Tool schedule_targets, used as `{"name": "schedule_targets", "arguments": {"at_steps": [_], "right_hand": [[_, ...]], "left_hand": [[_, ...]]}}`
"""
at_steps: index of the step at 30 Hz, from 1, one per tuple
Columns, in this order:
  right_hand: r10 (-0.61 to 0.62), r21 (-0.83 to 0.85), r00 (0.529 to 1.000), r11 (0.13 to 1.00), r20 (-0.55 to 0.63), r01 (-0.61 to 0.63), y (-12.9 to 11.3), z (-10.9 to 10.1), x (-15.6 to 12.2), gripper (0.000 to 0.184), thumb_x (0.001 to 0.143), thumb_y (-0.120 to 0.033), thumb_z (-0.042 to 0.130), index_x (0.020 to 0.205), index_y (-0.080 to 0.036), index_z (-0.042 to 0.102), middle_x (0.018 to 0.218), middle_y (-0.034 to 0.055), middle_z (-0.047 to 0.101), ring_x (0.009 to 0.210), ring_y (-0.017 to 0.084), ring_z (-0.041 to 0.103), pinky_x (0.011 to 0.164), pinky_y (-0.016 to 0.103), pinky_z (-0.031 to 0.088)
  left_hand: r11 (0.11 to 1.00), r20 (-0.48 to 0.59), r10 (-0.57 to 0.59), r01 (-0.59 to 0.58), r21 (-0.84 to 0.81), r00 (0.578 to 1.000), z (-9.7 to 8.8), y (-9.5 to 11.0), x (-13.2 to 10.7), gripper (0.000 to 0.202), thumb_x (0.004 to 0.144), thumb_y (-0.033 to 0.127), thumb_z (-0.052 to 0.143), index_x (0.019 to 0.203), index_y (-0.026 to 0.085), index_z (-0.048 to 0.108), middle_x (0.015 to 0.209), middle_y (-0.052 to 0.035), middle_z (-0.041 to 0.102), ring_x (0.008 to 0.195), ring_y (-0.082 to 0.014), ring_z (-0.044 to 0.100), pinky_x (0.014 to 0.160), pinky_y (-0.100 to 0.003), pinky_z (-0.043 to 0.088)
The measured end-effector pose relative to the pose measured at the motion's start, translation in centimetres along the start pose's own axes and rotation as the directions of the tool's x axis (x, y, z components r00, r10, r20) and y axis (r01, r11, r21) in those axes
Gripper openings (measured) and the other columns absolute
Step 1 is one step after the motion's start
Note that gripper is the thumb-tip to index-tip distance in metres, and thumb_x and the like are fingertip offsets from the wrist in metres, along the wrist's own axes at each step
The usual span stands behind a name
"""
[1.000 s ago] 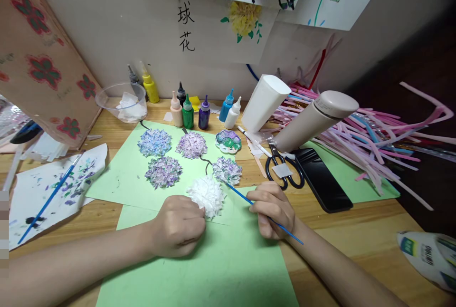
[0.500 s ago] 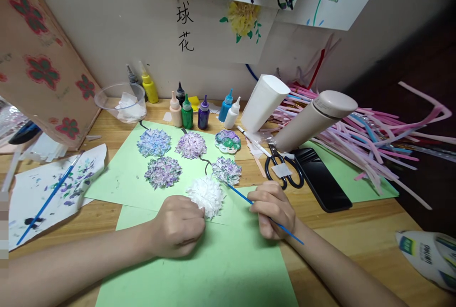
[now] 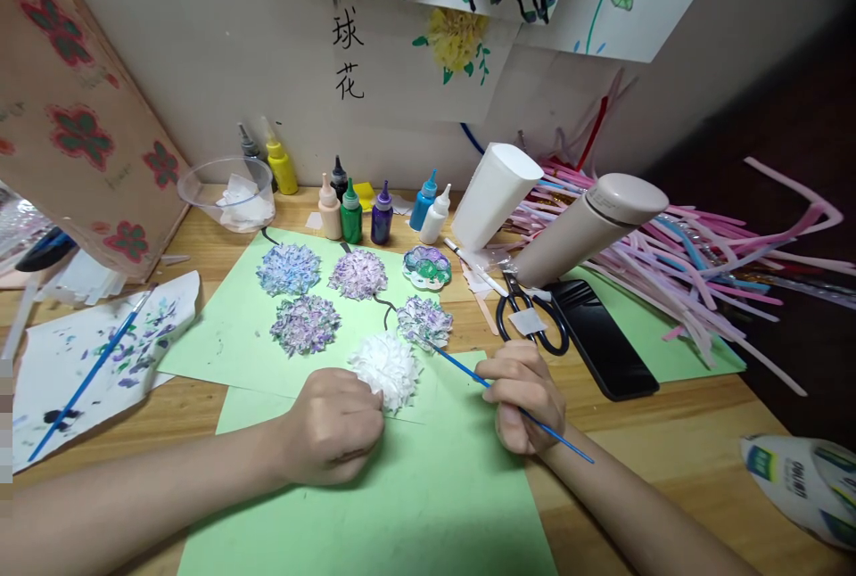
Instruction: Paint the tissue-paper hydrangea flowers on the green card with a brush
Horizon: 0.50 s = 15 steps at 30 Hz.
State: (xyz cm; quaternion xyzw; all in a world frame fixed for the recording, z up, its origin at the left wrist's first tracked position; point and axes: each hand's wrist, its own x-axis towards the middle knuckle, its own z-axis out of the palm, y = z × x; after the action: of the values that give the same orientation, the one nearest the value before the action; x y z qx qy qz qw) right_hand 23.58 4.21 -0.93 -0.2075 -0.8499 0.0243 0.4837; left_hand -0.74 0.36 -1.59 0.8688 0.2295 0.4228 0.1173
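My right hand (image 3: 525,398) is closed round a thin blue paintbrush (image 3: 461,367). The brush's tip reaches the lower edge of a purple-tinted paper flower (image 3: 423,321). My left hand (image 3: 338,426) is closed at the lower left edge of a white paper flower (image 3: 386,369), its fingertips partly hidden against the petals. Behind these lie a blue paper flower (image 3: 289,268), a pale purple one (image 3: 358,273) and a purple-green one (image 3: 306,324), all on green paper (image 3: 234,349). A small palette (image 3: 426,267) with purple and green paint sits at the back.
Several paint bottles (image 3: 351,215) stand along the wall, near a clear bowl (image 3: 227,193). A white container (image 3: 496,194), a bottle (image 3: 592,228), scissors (image 3: 531,317) and a phone (image 3: 598,335) are at right. A second brush (image 3: 90,375) rests on paint-stained paper (image 3: 40,380).
My right hand has moved slightly to the right with the paintbrush, drawing its tip a little to the right. My left hand stays at the white flower.
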Motion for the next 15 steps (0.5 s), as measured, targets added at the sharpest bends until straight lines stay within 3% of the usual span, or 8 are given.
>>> {"name": "schedule_targets", "arguments": {"at_steps": [9, 15], "right_hand": [[-0.017, -0.009, 1.000, 1.000, 0.022, 0.018, -0.15, 0.09, 0.10, 0.015, 0.087, -0.018, 0.035, 0.084, -0.023, 0.049, 0.069, 0.0023, 0.062, 0.065, 0.017, 0.052, 0.063, 0.033, 0.041], [-0.022, -0.033, 0.995, 0.999, 0.092, 0.025, -0.37, 0.68, 0.90, 0.017, 0.080, -0.011, 0.038, 0.087, -0.022, 0.048, 0.069, 0.0014, 0.064, 0.066, 0.017, 0.052, 0.064, 0.032, 0.042]], "left_hand": [[1.000, -0.008, -0.001, 0.001, 0.003, 1.000, -0.01, 0.04, 0.01, 0.034, 0.072, -0.003, 0.045, 0.058, 0.022, 0.027, 0.044, 0.0055, 0.034, 0.041, -0.0126, 0.026, 0.046, -0.030, 0.015], [1.000, 0.007, -0.004, 0.004, -0.004, 1.000, 0.02, -0.03, -0.12, 0.033, 0.072, -0.002, 0.044, 0.058, 0.022, 0.028, 0.044, 0.0053, 0.036, 0.041, -0.0125, 0.027, 0.046, -0.030, 0.016]]}}
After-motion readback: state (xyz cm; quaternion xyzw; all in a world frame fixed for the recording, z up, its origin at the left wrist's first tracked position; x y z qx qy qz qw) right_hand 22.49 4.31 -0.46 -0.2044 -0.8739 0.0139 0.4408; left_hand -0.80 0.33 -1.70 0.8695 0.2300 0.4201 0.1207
